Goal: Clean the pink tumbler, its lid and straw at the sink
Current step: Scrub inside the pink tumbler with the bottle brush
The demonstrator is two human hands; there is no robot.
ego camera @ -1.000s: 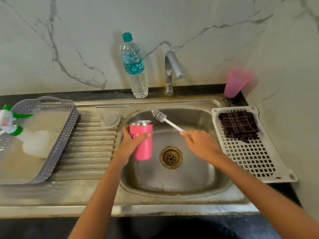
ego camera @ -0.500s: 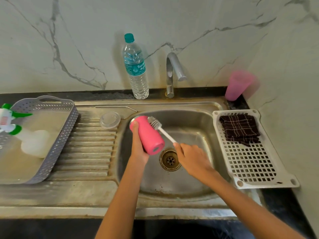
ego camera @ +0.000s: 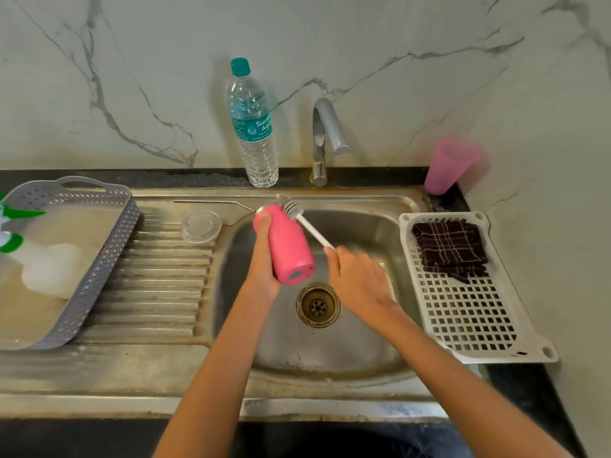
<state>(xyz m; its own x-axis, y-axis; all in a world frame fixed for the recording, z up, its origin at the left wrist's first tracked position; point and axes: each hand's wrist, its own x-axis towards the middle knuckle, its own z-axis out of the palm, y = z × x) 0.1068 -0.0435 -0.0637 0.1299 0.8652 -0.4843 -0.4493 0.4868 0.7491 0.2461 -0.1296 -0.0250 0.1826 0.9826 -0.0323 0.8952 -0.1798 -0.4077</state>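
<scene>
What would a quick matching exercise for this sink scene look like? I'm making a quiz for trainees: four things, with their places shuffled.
Things:
1. pink tumbler
2. clear lid
3. checked cloth
4. water bottle

Places:
A. on the white rack
B. standing against the wall, left of the tap
C. in the left hand, over the basin
D. flat on the ribbed drainboard

Pairs: 1-C, 2-D, 3-A, 4-B

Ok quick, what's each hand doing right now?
Left hand: closed around the pink tumbler, tilted over the sink.
Right hand: closed on the bottle brush, bristles against the tumbler.
</scene>
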